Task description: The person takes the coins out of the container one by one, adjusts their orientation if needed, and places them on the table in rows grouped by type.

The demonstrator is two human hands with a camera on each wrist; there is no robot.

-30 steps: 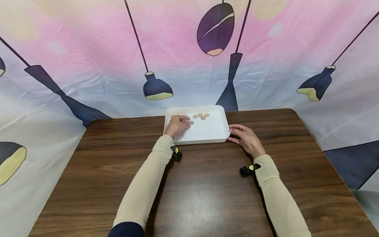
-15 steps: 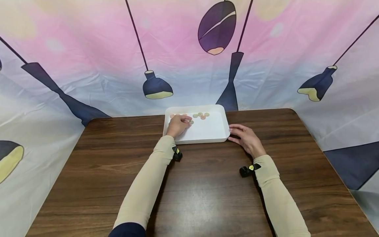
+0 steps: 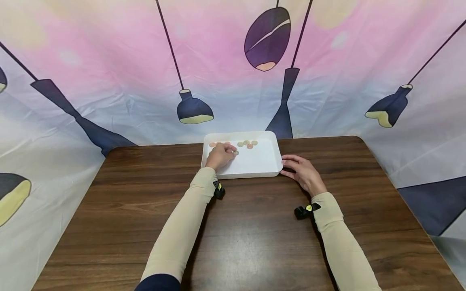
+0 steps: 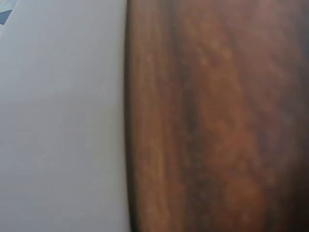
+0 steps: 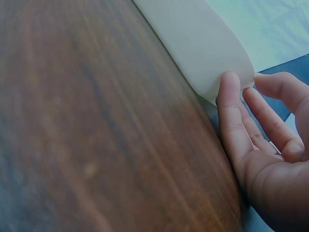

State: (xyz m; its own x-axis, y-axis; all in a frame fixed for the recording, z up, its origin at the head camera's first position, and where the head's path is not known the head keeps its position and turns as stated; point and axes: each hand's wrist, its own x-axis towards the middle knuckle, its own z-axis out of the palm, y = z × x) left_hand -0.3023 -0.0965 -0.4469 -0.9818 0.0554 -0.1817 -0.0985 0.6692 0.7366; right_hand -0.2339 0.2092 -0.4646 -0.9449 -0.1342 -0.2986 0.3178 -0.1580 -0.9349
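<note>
A shallow white tray (image 3: 255, 163) lies at the far edge of the table, with several small round coins on its floor. My left hand (image 3: 219, 156) reaches over the tray's left side, its thumb and fingertips pinching a dull gold-coloured coin (image 3: 236, 153). The left wrist view shows the tray wall (image 4: 63, 121) but not the hand. At the front right corner of the tray, my right hand (image 3: 303, 171) holds the rim. In the right wrist view its thumb (image 5: 229, 99) presses the outer front wall, and the forefinger (image 5: 280, 87) touches around the corner.
Gold-coloured coins (image 3: 246, 142) and a copper-coloured coin (image 3: 250, 146) lie near the tray's back wall. More copper-coloured coins (image 3: 212, 144) are at the back left, partly behind the left hand. The brown wooden table (image 3: 247, 226) meets a printed cloth backdrop (image 3: 233, 109).
My left hand has shifted slightly to the right, closing in around the gold-coloured coin. My right hand stays at the tray's corner. The head view has tilted a little.
</note>
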